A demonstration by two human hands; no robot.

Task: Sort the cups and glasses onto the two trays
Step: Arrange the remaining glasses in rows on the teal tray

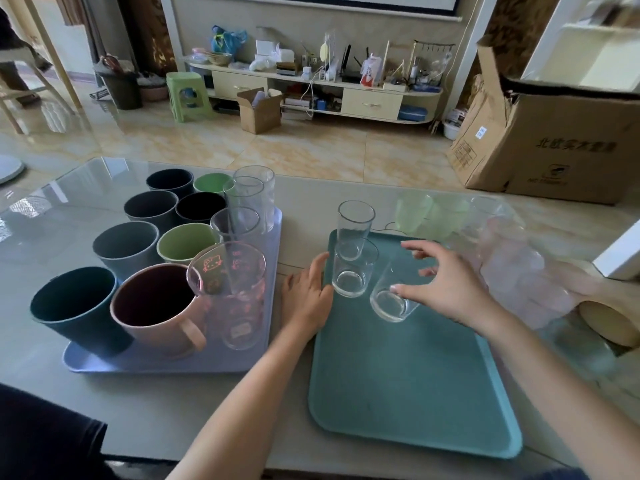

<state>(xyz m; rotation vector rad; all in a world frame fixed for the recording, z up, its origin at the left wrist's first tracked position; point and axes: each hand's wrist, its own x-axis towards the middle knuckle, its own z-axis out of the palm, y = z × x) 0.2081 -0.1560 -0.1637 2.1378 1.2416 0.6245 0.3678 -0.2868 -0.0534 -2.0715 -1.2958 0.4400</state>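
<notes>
This is a home, a lived-in sitting room. The landmark is the long cream low cabinet with two drawers (313, 93) against the far wall, its top crowded with bottles, boxes, a blue plastic bag and trailing cables. Left of it stands a small green plastic stool (187, 95), and further left a dark round waste bin (121, 90). In front of it sits a small open cardboard box (259, 110) on the glossy beige marble-patterned floor tiles (311, 150). Right of it a large brown cardboard carton (561, 143) stands on the floor
</notes>
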